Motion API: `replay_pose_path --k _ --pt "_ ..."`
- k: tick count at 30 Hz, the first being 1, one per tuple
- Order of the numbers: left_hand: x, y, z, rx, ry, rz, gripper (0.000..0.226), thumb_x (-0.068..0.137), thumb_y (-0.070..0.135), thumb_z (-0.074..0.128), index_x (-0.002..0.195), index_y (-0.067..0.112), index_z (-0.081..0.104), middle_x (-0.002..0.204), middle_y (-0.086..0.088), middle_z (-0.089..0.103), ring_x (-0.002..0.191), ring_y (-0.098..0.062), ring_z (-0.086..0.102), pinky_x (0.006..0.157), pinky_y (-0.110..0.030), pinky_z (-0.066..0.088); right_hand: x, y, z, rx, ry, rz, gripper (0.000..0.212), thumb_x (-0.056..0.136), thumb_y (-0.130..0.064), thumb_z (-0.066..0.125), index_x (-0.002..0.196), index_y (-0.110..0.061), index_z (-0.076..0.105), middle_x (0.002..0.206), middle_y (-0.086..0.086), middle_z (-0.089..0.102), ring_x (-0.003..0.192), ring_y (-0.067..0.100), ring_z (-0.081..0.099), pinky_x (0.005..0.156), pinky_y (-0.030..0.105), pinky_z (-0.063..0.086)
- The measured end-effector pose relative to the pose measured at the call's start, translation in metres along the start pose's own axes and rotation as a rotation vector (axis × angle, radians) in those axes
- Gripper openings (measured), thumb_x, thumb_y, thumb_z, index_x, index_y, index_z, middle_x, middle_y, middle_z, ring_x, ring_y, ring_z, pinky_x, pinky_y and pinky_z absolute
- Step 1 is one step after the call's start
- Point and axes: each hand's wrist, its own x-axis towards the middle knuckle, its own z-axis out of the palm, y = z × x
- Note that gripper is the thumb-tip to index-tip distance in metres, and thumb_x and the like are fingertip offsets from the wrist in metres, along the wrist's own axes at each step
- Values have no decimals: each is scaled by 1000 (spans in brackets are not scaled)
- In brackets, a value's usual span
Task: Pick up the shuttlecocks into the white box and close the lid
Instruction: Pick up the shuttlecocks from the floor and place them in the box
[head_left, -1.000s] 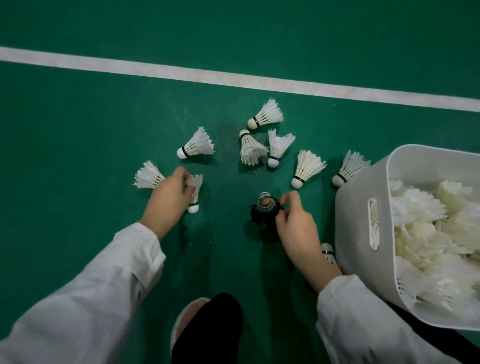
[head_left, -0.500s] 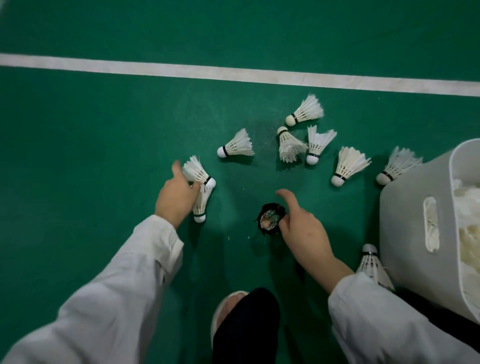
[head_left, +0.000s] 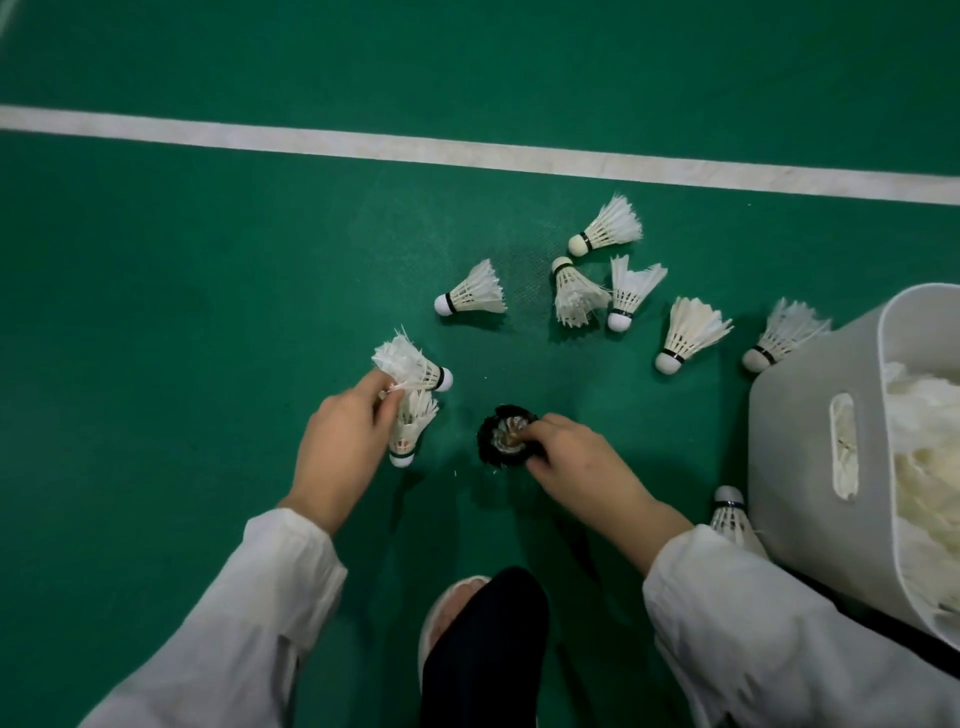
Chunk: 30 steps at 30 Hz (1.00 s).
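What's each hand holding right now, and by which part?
The left hand grips two white shuttlecocks by their feathers; right hand pinches the black shuttlecock at its feather rim.

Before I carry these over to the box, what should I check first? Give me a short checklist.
1. Left hand grips the two white shuttlecocks: ok.
2. Right hand pinches the black shuttlecock: ok.
3. White box open on top, to the right: ok.
4. Room left inside the box: cannot tell; it is already heaped with feathers.
5. Floor picked clean: not ok. Loose shuttlecocks lie beyond the hands, and there is a shuttlecock by the box, next to the right sleeve.
6. Lid ready for closing: cannot tell; none in view.
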Motion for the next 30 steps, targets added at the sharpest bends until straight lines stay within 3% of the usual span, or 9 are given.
replay_pose_path --k 5,8,11,14,16,21,25,28,30 --pt "-7 40 -37 71 25 203 18 93 35 47 92 18 53 70 -3 62 62 -26 54 55 -33 39 -18 -11 -62 -59 253 -79 24 91 -36 52 103 -20 63 99 3 62 95 25 59 76 37 48" --pt "-8 83 -60 83 36 382 26 93 39 41 93 16 53 72 -3 61 64 -28 55 55 -34 42 -54 -7 -119 -254 319 -223 25 91 -39 48 105 -25 64 99 -2 62 94 21 61 70 34 49" --pt "-8 140 -78 104 16 570 35 93 44 31 93 14 49 75 -5 59 67 -30 53 55 -36 43 -109 4 -175 -426 320 -284 27 84 -42 47 91 -28 69 82 -3 64 76 23 67 52 31 50" --pt "-17 198 -89 171 40 827 31 91 41 28 87 15 45 71 -6 60 61 -30 54 47 -35 43 -165 29 -215 -464 284 -180 20 90 -41 49 98 -32 65 90 -6 63 82 19 64 59 33 48" --pt "-24 236 -90 236 35 940 27 91 40 28 86 17 44 69 -5 59 59 -28 54 45 -34 42 -198 52 -228 -432 369 -93 22 90 -42 48 103 -33 63 94 -10 59 86 15 60 65 29 43" --pt "-39 324 -76 409 10 1200 21 88 27 54 83 21 35 63 1 51 54 -19 45 43 -27 32 -265 114 -221 -116 621 217 12 87 -33 57 93 -28 65 80 -13 55 66 5 50 60 27 38" --pt "-57 385 -48 511 -117 1250 24 95 23 44 85 24 23 79 2 46 69 -18 39 54 -30 32 -313 171 -192 183 797 520 12 83 -29 65 90 -21 69 84 -2 63 67 6 50 60 26 39" --pt "-72 419 -25 578 -141 1253 20 96 23 41 85 22 24 77 2 43 69 -18 38 46 -28 24 -330 204 -164 308 844 662 17 83 -29 66 95 -17 70 88 0 63 66 4 48 58 19 34" --pt "-82 425 -3 537 -136 1258 20 94 23 46 85 23 29 68 4 37 65 -19 38 44 -28 23 -333 217 -151 249 792 713 18 85 -30 63 97 -18 70 90 -1 61 75 12 49 59 24 31"
